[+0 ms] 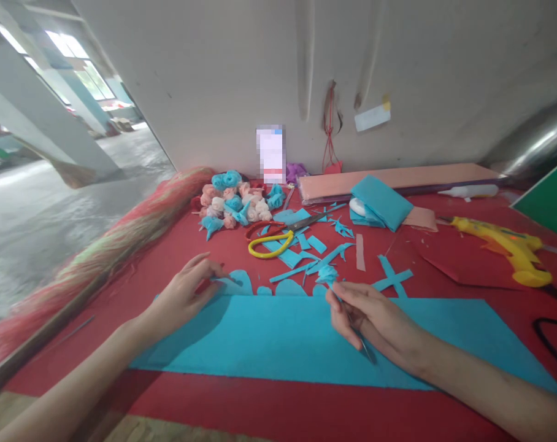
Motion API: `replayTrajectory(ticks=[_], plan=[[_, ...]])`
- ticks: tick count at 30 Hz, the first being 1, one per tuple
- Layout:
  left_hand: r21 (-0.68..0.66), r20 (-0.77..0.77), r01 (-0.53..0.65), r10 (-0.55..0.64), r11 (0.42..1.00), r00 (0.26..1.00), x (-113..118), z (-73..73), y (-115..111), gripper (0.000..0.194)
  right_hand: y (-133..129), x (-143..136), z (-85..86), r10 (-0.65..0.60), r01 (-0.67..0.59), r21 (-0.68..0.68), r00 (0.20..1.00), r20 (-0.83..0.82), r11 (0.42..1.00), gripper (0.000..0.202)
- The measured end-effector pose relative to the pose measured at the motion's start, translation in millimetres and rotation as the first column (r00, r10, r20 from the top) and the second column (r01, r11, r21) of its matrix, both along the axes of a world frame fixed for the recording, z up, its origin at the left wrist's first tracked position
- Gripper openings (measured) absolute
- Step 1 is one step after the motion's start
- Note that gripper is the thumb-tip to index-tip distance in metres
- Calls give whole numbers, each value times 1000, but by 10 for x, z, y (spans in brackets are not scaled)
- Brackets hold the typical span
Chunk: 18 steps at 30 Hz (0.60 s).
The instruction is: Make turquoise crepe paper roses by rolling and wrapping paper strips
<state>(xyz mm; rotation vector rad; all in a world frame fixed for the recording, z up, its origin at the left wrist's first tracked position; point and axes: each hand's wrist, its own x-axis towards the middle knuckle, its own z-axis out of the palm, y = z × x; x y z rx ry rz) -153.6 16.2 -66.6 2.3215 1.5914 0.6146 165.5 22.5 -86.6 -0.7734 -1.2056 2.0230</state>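
Observation:
My right hand (370, 316) is closed round a thin metal rod (367, 350), with a small blue crepe-paper flower (327, 274) at its upper end, by the fingertips. Whether the rod is one leg of a pair of tweezers I cannot tell. My left hand (193, 285) reaches over the far left edge of a wide blue crepe-paper sheet (269, 337). Its half-bent fingers are apart, and the fingertips touch a rounded blue paper petal (242, 281). Further petal cutouts (290, 287) lie along the sheet's far edge, partly hidden by it.
Scissors (272, 244) with red and yellow handles lie among blue scraps (318, 244). Behind them are finished paper roses (232, 202) and a phone (272, 153). A yellow glue gun (503, 245) rests at right, near folded blue paper (382, 202). Red-and-green fringe (99, 258) borders the left edge.

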Motion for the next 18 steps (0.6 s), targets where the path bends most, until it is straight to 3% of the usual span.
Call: replayTrajectory(ticks=[7, 15, 18], plan=[[-160, 278, -150, 191, 976, 941, 18, 105, 7, 15, 2, -4, 6, 1, -1, -1, 1000, 0, 1000, 34], [-328, 606, -233, 393, 915, 691, 131, 339, -37, 6, 13, -13, -14, 8, -8, 12, 1000, -17, 1000, 35], [-361, 647, -224, 416, 905, 639, 173, 352, -24, 20, -1, -20, 51, 31, -30, 32, 999, -22, 999, 35]])
